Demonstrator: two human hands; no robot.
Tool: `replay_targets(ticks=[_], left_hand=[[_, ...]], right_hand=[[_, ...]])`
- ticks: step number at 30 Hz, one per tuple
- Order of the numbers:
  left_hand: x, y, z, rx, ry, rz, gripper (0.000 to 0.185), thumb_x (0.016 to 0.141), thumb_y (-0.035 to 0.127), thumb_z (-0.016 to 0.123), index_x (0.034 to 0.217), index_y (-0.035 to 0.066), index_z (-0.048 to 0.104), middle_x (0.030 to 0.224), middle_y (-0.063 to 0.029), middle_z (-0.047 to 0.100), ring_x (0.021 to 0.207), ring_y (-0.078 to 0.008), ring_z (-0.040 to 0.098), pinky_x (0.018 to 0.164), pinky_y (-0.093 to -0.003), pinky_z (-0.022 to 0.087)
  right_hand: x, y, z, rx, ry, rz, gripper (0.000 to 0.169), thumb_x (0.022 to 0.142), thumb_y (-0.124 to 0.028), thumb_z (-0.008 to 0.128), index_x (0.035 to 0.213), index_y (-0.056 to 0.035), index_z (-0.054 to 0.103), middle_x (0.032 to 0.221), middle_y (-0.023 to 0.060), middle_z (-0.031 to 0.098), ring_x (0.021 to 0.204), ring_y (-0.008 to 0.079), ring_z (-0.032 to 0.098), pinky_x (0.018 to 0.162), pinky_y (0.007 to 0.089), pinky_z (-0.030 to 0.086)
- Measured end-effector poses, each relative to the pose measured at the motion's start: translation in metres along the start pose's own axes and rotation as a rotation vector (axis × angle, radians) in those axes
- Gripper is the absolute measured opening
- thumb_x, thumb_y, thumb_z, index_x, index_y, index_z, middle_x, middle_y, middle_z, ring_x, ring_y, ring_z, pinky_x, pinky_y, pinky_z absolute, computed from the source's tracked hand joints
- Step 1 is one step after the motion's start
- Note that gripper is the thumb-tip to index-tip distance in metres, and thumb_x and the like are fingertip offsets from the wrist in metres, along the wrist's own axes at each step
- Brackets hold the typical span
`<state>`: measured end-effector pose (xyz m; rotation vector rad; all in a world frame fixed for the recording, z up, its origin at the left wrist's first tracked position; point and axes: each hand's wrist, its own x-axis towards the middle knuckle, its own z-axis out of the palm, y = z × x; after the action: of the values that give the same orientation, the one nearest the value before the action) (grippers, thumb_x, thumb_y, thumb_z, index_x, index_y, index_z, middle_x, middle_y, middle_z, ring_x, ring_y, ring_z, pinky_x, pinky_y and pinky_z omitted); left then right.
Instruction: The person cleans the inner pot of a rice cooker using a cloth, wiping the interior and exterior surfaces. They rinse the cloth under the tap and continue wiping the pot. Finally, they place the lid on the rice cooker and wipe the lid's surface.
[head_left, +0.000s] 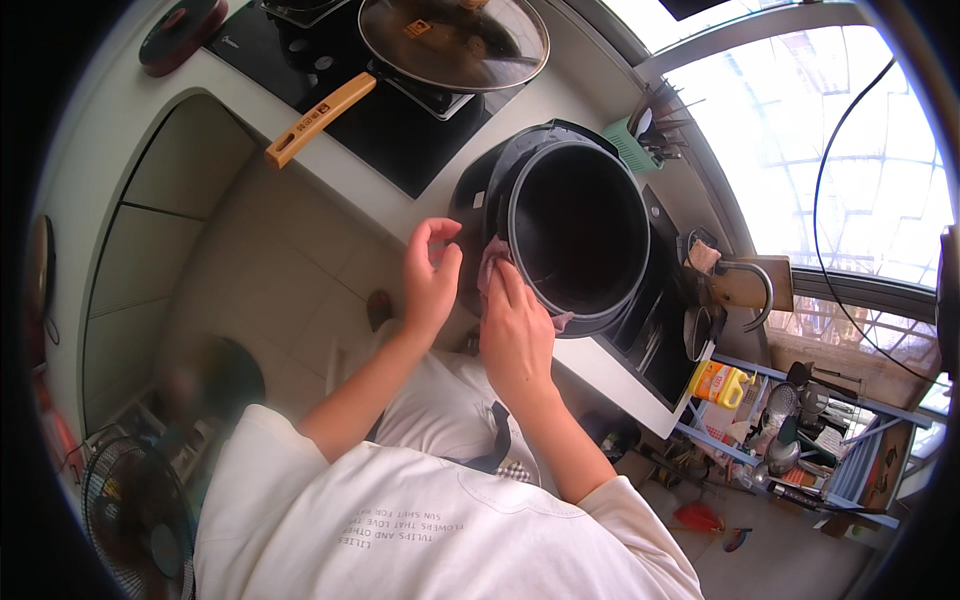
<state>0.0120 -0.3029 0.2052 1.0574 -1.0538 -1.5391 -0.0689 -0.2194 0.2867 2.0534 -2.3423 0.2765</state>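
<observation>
A large black cooker with a round dark inner pot (577, 229) stands on the white countertop, its inside facing up. My right hand (517, 322) presses a pinkish cloth (495, 262) against the cooker's near rim; a corner of the cloth shows at the right of the fingers. My left hand (433, 277) is raised just left of the cooker, its fingers curled and apart, holding nothing. Whether its fingertips touch the cooker's outer side, I cannot tell.
A glass-lidded pan (457, 45) with a wooden handle sits on the black cooktop (405, 142). Right of the cooker are a sink with a curved faucet (757, 285), a green utensil basket (630, 146), a yellow bottle (720, 384) and a crowded rack. A fan (139, 517) stands lower left.
</observation>
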Motion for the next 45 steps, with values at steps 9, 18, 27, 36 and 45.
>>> replay_targets(ticks=[9, 18, 27, 36, 45], left_hand=[[-0.008, 0.0, -0.002, 0.027, -0.078, 0.025, 0.026, 0.088, -0.004, 0.051, 0.112, 0.001, 0.058, 0.115, -0.0076, 0.061, 0.11, -0.0174, 0.057, 0.093, -0.031, 0.048], [-0.003, 0.014, -0.017, 0.079, -0.051, 0.124, 0.024, 0.088, -0.004, 0.051, 0.11, 0.002, 0.058, 0.114, -0.0074, 0.061, 0.104, -0.0179, 0.058, 0.089, -0.0313, 0.049], [-0.005, 0.013, -0.028, 0.132, -0.066, 0.173, 0.022, 0.085, -0.005, 0.052, 0.104, 0.003, 0.06, 0.11, -0.0065, 0.06, 0.099, -0.0178, 0.058, 0.085, -0.03, 0.049], [-0.005, 0.016, -0.041, 0.241, -0.075, 0.231, 0.02, 0.085, -0.005, 0.051, 0.102, 0.003, 0.06, 0.106, -0.0063, 0.061, 0.102, -0.0191, 0.058, 0.086, -0.0304, 0.048], [-0.012, 0.017, -0.039, 0.206, -0.14, 0.142, 0.019, 0.088, -0.005, 0.051, 0.104, 0.0, 0.06, 0.108, -0.0058, 0.06, 0.104, -0.0154, 0.057, 0.09, -0.0291, 0.048]], right_hand=[[0.016, -0.01, 0.005, 0.238, 0.034, 0.094, 0.045, 0.079, 0.001, 0.061, 0.122, 0.0028, 0.05, 0.126, 0.0161, 0.06, 0.087, 0.0263, 0.069, 0.067, 0.0323, 0.055], [-0.025, -0.005, 0.003, -0.059, -0.052, 0.08, 0.033, 0.076, 0.002, 0.065, 0.104, -0.0053, 0.05, 0.132, 0.013, 0.063, 0.071, 0.0252, 0.069, 0.057, 0.0352, 0.053], [-0.01, -0.018, 0.011, 0.298, -0.044, 0.172, 0.059, 0.076, 0.0, 0.067, 0.13, -0.0048, 0.044, 0.091, 0.0151, 0.069, 0.079, 0.0352, 0.068, 0.067, 0.0417, 0.053], [-0.09, -0.004, 0.035, 0.537, -0.226, 0.398, 0.037, 0.082, 0.0, 0.06, 0.118, -0.0043, 0.051, 0.099, 0.02, 0.068, 0.087, 0.0368, 0.068, 0.074, 0.0395, 0.055], [-0.011, -0.009, -0.012, 0.225, 0.358, 0.022, 0.044, 0.071, 0.002, 0.071, 0.114, -0.0045, 0.065, 0.118, 0.0051, 0.067, 0.083, 0.0217, 0.059, 0.075, 0.033, 0.047]])
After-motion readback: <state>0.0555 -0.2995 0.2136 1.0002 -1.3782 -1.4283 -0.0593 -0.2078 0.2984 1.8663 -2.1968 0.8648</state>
